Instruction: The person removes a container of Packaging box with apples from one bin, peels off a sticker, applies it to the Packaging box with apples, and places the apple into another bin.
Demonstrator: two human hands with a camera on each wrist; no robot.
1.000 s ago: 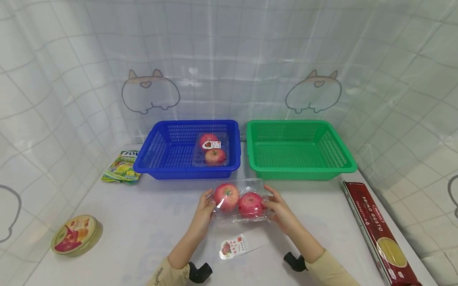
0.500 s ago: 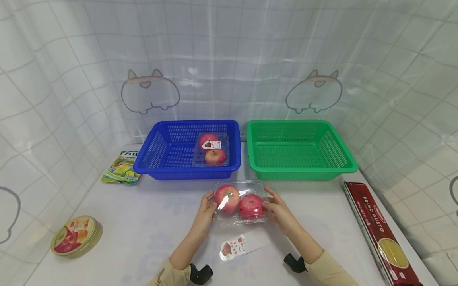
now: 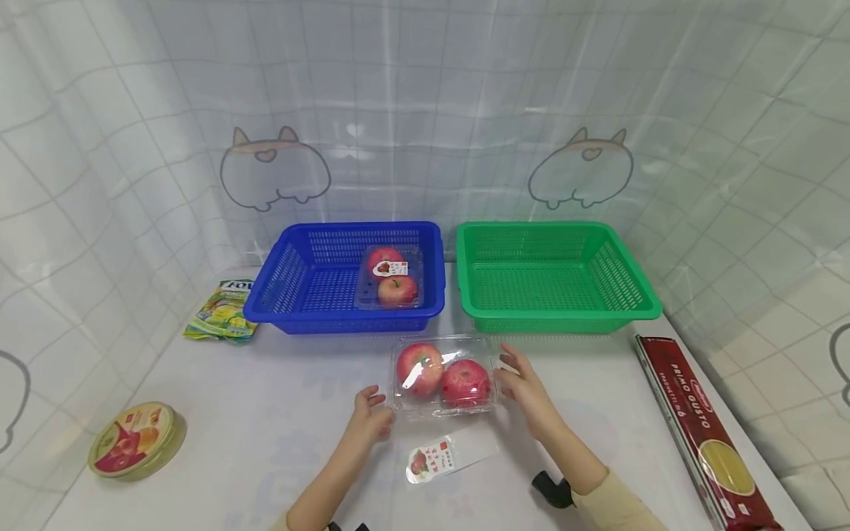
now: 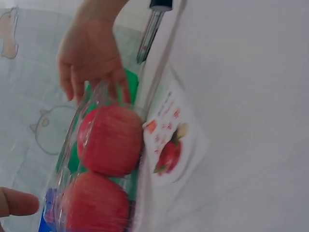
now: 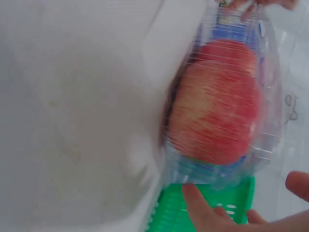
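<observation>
A clear plastic box (image 3: 458, 345) lies on the white table with two red apples inside, one at left (image 3: 420, 370) and one at right (image 3: 466, 383). My left hand (image 3: 367, 422) is off the box's left side, its fingers loosely bent and holding nothing. At the opposite end, my right hand (image 3: 527, 391) has its fingers spread beside the box, fingertips close to its edge. In the right wrist view, that hand's fingers (image 5: 195, 205) reach to the box's end. A label with an apple picture (image 3: 430, 460) lies in front of the box.
Behind the box stand a blue basket (image 3: 352, 324), holding another clear box of apples (image 3: 392, 279), and a green basket (image 3: 544, 323). A yellow-green packet (image 3: 226, 311) and a round tub (image 3: 137, 440) lie left; a red spaghetti box (image 3: 704, 428) lies right.
Both hands have let go of the apple box. My left hand has drawn away left and toward me; the right has loosened slightly rightward. The box stays about where it was.
</observation>
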